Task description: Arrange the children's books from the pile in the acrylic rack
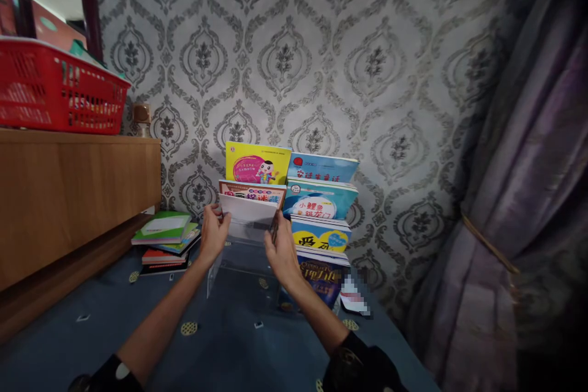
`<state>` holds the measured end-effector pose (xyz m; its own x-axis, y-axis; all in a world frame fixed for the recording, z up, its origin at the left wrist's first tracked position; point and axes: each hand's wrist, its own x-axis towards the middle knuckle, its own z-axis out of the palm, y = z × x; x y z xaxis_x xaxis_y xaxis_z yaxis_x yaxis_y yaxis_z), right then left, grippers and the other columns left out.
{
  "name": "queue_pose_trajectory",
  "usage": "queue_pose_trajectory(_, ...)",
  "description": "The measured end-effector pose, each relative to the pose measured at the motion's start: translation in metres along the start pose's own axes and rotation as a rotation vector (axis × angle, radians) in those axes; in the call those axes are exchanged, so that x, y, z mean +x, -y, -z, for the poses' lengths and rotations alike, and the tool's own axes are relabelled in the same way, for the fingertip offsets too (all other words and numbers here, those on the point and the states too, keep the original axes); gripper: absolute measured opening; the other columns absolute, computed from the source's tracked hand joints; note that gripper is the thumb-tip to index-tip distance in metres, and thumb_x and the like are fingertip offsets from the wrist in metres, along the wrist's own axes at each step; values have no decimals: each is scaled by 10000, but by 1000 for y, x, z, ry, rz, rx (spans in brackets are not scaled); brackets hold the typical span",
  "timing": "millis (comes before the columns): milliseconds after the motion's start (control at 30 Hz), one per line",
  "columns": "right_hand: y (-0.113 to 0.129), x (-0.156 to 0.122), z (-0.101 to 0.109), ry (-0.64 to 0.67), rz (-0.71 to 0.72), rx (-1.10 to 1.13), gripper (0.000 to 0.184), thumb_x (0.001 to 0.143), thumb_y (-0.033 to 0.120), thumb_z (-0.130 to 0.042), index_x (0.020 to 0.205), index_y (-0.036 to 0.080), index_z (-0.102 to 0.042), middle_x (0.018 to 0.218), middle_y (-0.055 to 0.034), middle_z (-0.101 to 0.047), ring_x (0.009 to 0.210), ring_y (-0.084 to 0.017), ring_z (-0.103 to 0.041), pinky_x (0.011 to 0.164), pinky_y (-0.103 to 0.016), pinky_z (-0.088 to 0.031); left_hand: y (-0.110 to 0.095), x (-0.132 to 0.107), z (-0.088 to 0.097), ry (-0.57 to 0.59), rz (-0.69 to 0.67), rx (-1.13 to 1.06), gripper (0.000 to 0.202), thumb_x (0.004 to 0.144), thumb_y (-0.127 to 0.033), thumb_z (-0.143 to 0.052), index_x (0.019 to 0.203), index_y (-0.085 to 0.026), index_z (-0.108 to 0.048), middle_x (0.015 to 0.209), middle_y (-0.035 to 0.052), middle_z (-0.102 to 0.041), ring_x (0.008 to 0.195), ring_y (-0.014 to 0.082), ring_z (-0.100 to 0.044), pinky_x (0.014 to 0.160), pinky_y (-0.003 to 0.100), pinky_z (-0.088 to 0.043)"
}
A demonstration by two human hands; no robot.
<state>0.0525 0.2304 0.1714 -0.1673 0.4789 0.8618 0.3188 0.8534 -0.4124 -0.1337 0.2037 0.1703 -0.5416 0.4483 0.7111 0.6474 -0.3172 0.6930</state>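
In the head view, my left hand (214, 234) is closed on the left edge of a book with a plain white face (248, 213) toward me. My right hand (283, 252) is closed at the same book's right edge. Right behind it stands a brown-edged book with colourful lettering (275, 194), and behind that rises a yellow book with a cartoon figure (260, 165). The books lean in a clear stepped rack (229, 272), whose left front section shows the blue cloth through it. Its right column holds light blue books (316, 199), a blue-and-yellow book (321, 237) and a dark blue book (319, 282).
A stack of books (163, 228) lies left of the rack. Farther left is a wooden cabinet (78, 184) with a red basket (87, 95) on top. Patterned blue cloth (220, 355) covers the table. A blurred white item (353, 297) lies right of the rack, near a curtain (487, 282).
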Motion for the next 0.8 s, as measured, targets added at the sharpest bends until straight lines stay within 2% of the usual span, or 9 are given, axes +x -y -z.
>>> queue_pose_trajectory(100, -4, 0, 1, 11, -7, -1, 601, 897, 255, -424, 1478, 136, -324, 1296, -182, -528, 1242, -316, -474, 1060, -549, -400, -4, -2, -3, -37, 65, -49, 276, 866, -333, -550, 1059, -196, -406, 936, 46, -539, 660, 160, -621, 439, 245, -501)
queue_pose_trajectory(233, -4, 0, 0, 10, -25, 11, 605, 897, 266, -422, 1474, 112, -325, 1276, -193, -540, 1219, -316, -497, 1049, -540, -416, -8, -7, -3, -57, 74, -49, 207, 871, -334, -541, 976, -204, -420, 897, 34, -515, 676, 166, -611, 417, 234, -487)
queue_pose_trajectory(300, -3, 0, 0, 6, -31, 26, 614, 892, 257, -420, 1479, 109, -312, 1282, -194, -539, 1212, -308, -508, 1045, -529, -426, -9, -10, -3, -68, 64, -30, 183, 862, -315, -548, 957, -208, -432, 911, 37, -501, 728, 179, -604, 466, 257, -517)
queue_pose_trajectory(400, -1, -1, 1, 6, -21, 48, 631, 886, 243, -427, 1492, 129, -292, 1330, -185, -516, 1234, -299, -501, 1060, -523, -417, -10, -14, -3, -82, 32, 9, 161, 847, -275, -558, 955, -211, -457, 933, 43, -496, 826, 206, -585, 660, 350, -567)
queue_pose_trajectory(500, 0, -2, 5, 21, -16, 46, 629, 882, 230, -432, 1492, 145, -306, 1321, -174, -519, 1236, -299, -496, 1054, -524, -422, -11, -18, -4, -82, -5, 48, 108, 853, -271, -552, 907, -209, -482, 906, 44, -498, 846, 223, -565, 817, 429, -530)
queue_pose_trajectory(633, 3, 0, 11, 64, -36, 41, 592, 879, 215, -436, 1465, 160, -372, 1259, -169, -547, 1178, -305, -523, 996, -523, -465, -8, -19, -5, -64, -40, 70, 78, 888, -272, -500, 848, -207, -513, 847, 41, -509, 847, 234, -562, 828, 431, -511)
queue_pose_trajectory(800, 6, 2, 13, 53, -23, 52, 561, 883, 197, -429, 1442, 168, -408, 1232, -157, -566, 1159, -292, -530, 975, -502, -479, -2, -15, -7, -34, -65, 76, 101, 909, -270, -494, 907, -199, -566, 863, 38, -549, 856, 220, -586, 760, 376, -535)
